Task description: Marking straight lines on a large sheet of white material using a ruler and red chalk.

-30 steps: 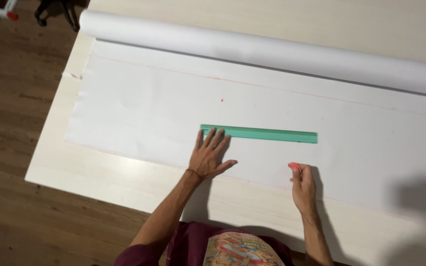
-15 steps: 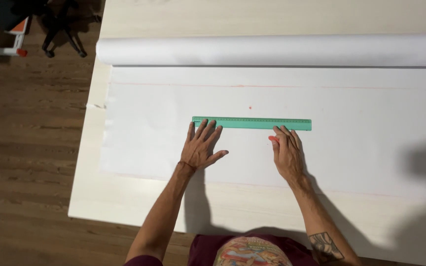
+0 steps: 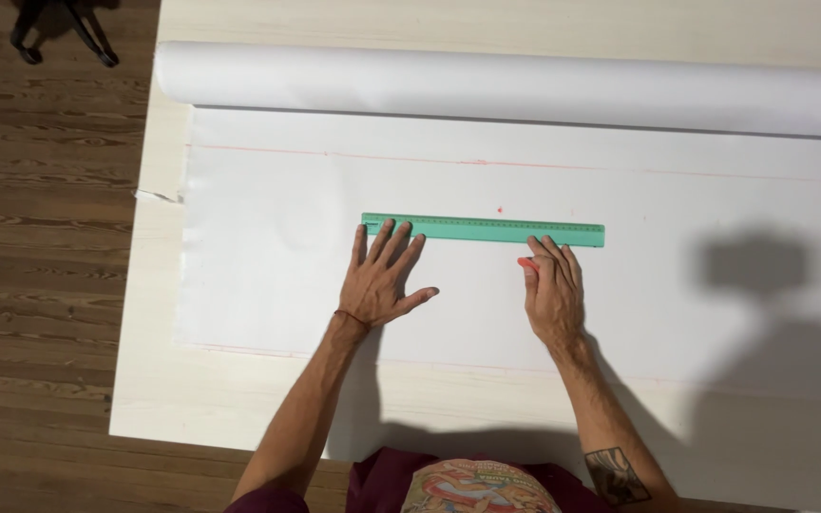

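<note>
Head view: green ruler (image 3: 484,229) is lying flat mid-sheet on white fabric (image 3: 268,247), below the roll (image 3: 486,90). Left hand (image 3: 382,280) is pressing down, fingers spread open, tips on the ruler's left end. Right hand (image 3: 553,290) is pinching a red chalk piece (image 3: 527,265) just below the ruler's right part. Judging: ruler being steadied for marking; a line along its edge needs firm left-hand pressure.

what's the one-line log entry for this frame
left hand: flat, fingertips on ruler | right hand: holds red marker by ruler | ruler: on white sheet | roll: beyond
</note>
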